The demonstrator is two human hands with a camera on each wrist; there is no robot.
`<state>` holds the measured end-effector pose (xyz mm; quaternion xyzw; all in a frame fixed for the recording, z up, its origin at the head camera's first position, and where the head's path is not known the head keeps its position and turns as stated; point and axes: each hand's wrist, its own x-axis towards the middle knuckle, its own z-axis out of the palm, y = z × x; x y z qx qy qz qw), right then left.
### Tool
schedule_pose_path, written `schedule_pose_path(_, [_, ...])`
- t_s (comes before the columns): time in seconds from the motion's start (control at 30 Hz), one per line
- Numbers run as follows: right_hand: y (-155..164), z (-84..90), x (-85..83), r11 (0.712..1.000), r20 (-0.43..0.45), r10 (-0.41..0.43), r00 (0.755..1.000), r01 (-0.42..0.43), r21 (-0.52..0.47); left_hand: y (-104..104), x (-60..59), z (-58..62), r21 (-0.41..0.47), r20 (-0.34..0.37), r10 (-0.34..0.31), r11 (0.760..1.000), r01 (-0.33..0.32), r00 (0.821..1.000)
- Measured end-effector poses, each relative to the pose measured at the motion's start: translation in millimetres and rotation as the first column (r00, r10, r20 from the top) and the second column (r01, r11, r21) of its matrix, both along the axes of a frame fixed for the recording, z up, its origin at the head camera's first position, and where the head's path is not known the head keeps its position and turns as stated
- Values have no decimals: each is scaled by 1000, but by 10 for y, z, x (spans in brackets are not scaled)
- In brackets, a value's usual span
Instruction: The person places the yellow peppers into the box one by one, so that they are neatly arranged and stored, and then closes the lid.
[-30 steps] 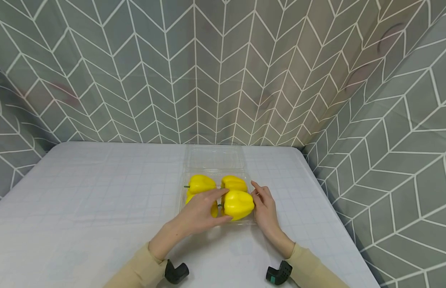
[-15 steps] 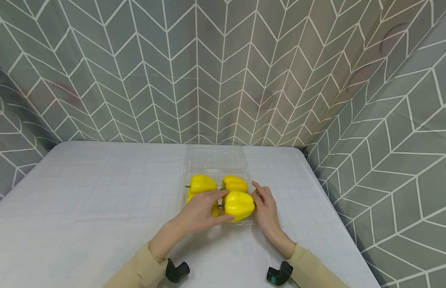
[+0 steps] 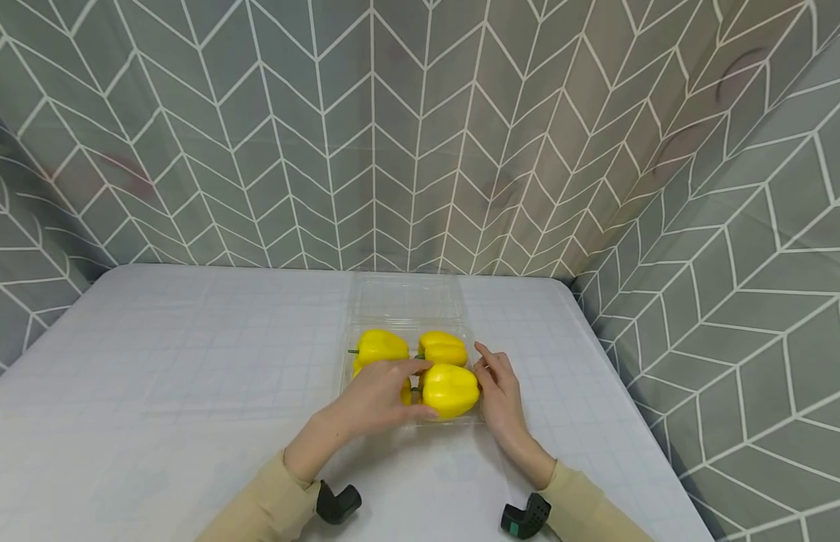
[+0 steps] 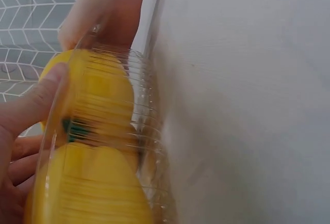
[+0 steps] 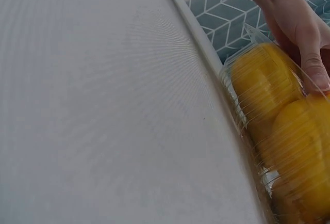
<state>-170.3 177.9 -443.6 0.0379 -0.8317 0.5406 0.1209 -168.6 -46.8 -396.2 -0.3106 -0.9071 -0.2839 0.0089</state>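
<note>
We are still pressing the near yellow bell pepper (image 3: pixel 450 390) deeper into the clear plastic clamshell tray (image 3: pixel 408 307) on the counter (image 3: pixel 190 376); left hand (image 3: pixel 375 397) cupping it, right hand (image 3: pixel 499 391) steadying, fingers relaxed.

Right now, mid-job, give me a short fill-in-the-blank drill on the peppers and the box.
The clear plastic clamshell tray holds ____ yellow bell peppers.
Its lid lies ____, flat on the white table.
The left hand grips the near-right yellow bell pepper; the right hand rests at the tray's ____ side.

Missing: four; open; right
</note>
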Motion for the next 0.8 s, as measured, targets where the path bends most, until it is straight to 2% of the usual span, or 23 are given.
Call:
schedule_pose_path(0.5, [-18, -16, 0, 1000, 11, -3, 1000, 3, -20, 17, -32, -20, -49, 3, 40, 998, -39, 999])
schedule_pose_path(0.8, [-3, -6, -1, 1000, 16, -9, 1000, 9, 3, -9, -33, 26, -29, 79, 42, 999, -40, 996])
